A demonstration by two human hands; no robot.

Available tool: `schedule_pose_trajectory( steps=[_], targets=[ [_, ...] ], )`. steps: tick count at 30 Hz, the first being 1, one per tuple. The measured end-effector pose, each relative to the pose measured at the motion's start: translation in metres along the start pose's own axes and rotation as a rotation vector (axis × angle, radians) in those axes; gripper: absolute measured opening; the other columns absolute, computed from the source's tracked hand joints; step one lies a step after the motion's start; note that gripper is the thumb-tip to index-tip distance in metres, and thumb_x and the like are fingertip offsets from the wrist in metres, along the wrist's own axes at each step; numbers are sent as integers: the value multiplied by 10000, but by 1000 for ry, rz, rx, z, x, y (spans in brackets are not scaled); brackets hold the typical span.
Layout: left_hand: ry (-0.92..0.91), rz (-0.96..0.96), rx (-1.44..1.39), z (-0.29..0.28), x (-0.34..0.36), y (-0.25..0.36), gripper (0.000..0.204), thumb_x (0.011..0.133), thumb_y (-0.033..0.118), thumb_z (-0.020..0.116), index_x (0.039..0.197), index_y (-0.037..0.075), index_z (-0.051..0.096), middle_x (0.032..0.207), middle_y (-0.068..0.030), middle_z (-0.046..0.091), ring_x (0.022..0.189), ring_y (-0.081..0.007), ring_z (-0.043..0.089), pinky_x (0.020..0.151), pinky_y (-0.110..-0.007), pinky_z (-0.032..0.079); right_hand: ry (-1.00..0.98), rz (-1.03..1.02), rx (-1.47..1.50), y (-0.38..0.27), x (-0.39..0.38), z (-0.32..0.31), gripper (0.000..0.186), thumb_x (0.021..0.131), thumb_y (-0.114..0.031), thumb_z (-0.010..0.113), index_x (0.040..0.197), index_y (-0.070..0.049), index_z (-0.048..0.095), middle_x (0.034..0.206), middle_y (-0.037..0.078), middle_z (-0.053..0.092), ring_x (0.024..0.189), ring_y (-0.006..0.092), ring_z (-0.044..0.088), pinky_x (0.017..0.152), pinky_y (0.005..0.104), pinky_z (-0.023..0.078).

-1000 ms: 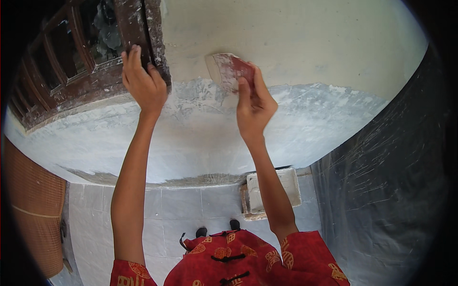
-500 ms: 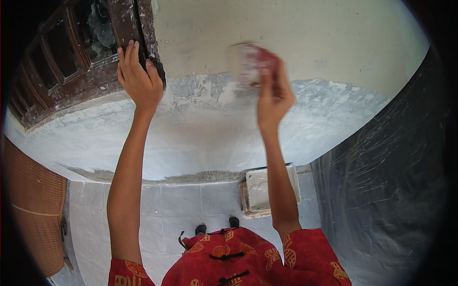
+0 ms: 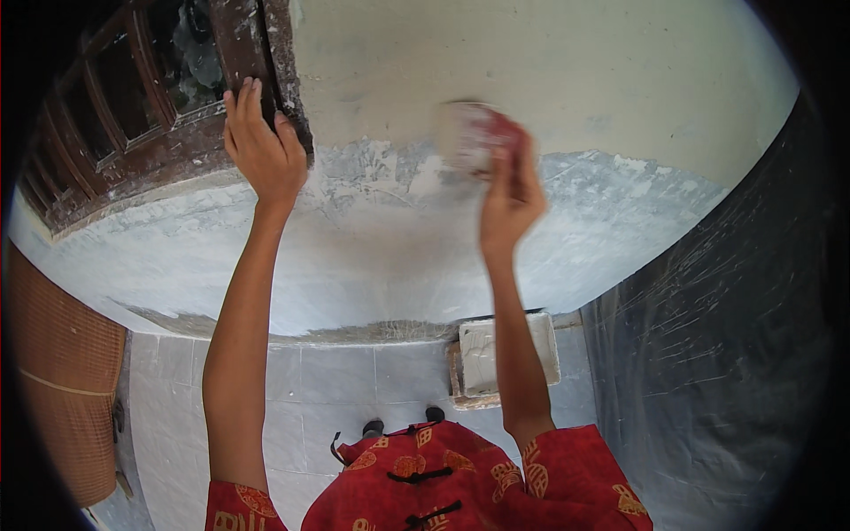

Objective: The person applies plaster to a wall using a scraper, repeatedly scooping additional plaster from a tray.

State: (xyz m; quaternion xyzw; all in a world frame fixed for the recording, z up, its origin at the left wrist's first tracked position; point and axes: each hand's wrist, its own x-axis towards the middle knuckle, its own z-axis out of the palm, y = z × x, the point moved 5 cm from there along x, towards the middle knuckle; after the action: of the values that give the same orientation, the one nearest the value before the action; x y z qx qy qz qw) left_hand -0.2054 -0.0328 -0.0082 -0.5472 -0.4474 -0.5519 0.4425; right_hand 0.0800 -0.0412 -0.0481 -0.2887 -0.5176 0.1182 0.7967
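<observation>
My right hand (image 3: 512,199) grips a flat red putty spreader (image 3: 482,139) smeared with white. The spreader is blurred by motion, and its pale left edge lies against the wall (image 3: 390,80), just above a ragged, patchy border. My left hand (image 3: 266,150) rests with fingers stretched out on the dark brown window frame (image 3: 237,49), by its lower right corner. The wall is cream above that border and chalky grey-white below, with rough white patches along it.
On the tiled floor (image 3: 336,372) below the wall, a tray (image 3: 482,358) of whitish paste sits partly behind my right forearm. A dark plastic sheet (image 3: 699,345) with pale splashes hangs at the right. A brown woven roll (image 3: 71,389) stands at the left.
My right hand and the spreader have shifted slightly down the wall and a little to the right. My left hand stays on the window frame.
</observation>
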Motion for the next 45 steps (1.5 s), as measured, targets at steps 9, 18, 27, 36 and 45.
schedule_pose_trajectory(
  steps=[9, 18, 27, 36, 45],
  targets=[
    [25, 15, -39, 4, -4, 1, 444, 928, 162, 440, 1353, 34, 416, 1375, -135, 472, 1347, -356, 337, 1056, -485, 238, -143, -53, 42, -20, -5, 15, 377, 919, -57, 597, 1287, -3, 532, 1072, 131, 663, 789, 123, 650, 621, 268, 570],
    [-46, 17, -9, -17, -12, -8, 443, 953, 194, 423, 1372, 51, 430, 1418, -119, 444, 1363, -356, 316, 1044, -484, 263, 280, -7, 111, -4, 31, -66, 377, 940, -93, 573, 1304, -9, 521, 1064, 108, 659, 792, 121, 636, 632, 259, 550],
    [-91, -15, -76, -27, -16, 14, 452, 964, 218, 412, 1390, 64, 415, 1444, -115, 419, 1381, -336, 294, 1047, -476, 256, -58, -265, 79, -18, -1, 55, 326, 883, 2, 606, 1201, -64, 639, 812, 22, 694, 663, 65, 587, 561, 191, 432],
    [-163, -36, -69, -51, -24, 18, 474, 951, 203, 437, 1400, 58, 391, 1461, -119, 395, 1388, -313, 287, 1063, -463, 246, 52, -11, 94, -14, 39, -47, 401, 909, -100, 618, 1292, -21, 528, 1069, 147, 663, 857, 178, 676, 652, 301, 613],
    [-183, 4, -115, -40, -23, 53, 490, 959, 210, 428, 1408, 29, 357, 1470, -145, 370, 1387, -327, 285, 1065, -467, 242, 7, 21, 37, 10, 37, -45, 331, 914, -70, 605, 1236, 0, 586, 1022, 118, 686, 855, 134, 649, 678, 245, 535]
  ],
)
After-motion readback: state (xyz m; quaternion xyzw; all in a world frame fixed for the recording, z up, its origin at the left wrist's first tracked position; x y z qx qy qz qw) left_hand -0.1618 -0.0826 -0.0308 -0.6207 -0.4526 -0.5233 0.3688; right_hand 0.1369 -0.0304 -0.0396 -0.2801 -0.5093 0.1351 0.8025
